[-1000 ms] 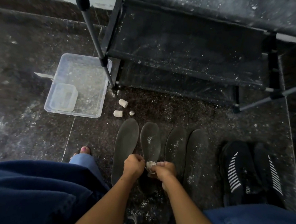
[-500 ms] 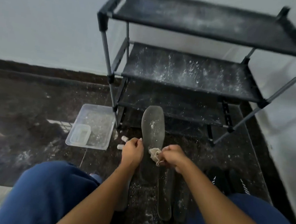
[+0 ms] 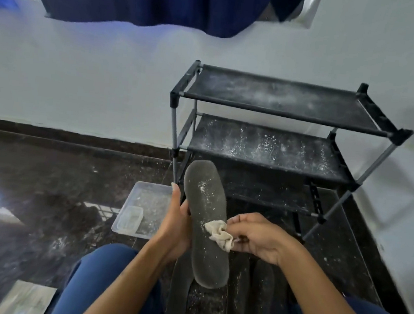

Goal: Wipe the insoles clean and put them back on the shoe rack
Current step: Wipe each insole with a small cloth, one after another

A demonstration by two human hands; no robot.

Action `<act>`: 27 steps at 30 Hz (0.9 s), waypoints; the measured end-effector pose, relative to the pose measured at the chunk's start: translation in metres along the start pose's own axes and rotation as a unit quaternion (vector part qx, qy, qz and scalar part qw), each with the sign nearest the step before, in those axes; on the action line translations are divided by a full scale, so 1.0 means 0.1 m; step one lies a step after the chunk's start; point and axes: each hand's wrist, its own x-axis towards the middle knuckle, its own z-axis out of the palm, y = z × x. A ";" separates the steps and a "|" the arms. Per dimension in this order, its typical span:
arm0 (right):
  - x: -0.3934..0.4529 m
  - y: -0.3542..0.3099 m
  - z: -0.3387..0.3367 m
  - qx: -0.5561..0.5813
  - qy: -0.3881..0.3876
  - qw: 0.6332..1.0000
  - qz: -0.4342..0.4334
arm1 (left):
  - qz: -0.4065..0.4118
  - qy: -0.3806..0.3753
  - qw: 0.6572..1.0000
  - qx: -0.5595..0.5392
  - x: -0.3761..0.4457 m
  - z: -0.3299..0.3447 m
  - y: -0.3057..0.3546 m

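The left hand (image 3: 176,226) gripped a dusty insole (image 3: 206,222) by its edge, holding it up. The right hand (image 3: 256,237) pinched a crumpled cloth (image 3: 218,234) against its surface, before the shoe rack (image 3: 277,148).

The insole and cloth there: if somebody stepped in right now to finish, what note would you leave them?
Left hand holds the raised insole by its edge. Right hand pinches the beige cloth against its middle.
White powder still shows on the insole's upper half, so wiping is unfinished.
Other insoles lie on the floor below, between the knees.
The shoe rack stands ahead by the wall; its visible shelves hold only powder, no insoles.
Left: finish this one, wipe the rest, put all on the rack.
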 end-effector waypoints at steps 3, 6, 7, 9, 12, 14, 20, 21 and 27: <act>-0.02 -0.03 0.03 -0.018 -0.022 1.000 0.005 | -0.035 -0.029 0.995 -0.086 0.09 0.08 0.03; -0.02 -0.04 0.01 -0.029 -0.030 0.999 0.013 | -0.056 -0.062 0.988 -0.131 0.17 0.08 0.03; -0.02 -0.04 0.00 -0.033 -0.031 0.999 0.016 | -0.056 -0.073 0.986 -0.140 0.19 0.08 0.05; 0.00 -0.04 -0.04 -0.046 -0.028 0.998 0.023 | -0.054 -0.067 0.984 -0.153 0.28 0.07 0.09; 0.00 -0.03 -0.09 -0.082 -0.003 0.996 0.032 | -0.063 -0.030 0.984 -0.163 0.37 0.08 0.11; -0.06 -0.08 -0.18 -0.089 0.012 0.996 0.013 | -0.078 -0.027 0.983 -0.165 0.40 0.08 0.09; -0.13 -0.32 -0.39 -0.086 0.101 0.974 -0.185 | -0.140 -0.108 0.975 -0.132 0.40 0.10 -0.06; -0.07 -0.32 -0.40 -0.106 0.143 0.958 -0.225 | -0.150 -0.124 0.973 -0.127 0.40 0.11 -0.09; 0.14 -0.26 -0.32 -0.286 0.267 0.858 -0.332 | -0.165 -0.190 0.961 -0.117 0.34 0.21 -0.19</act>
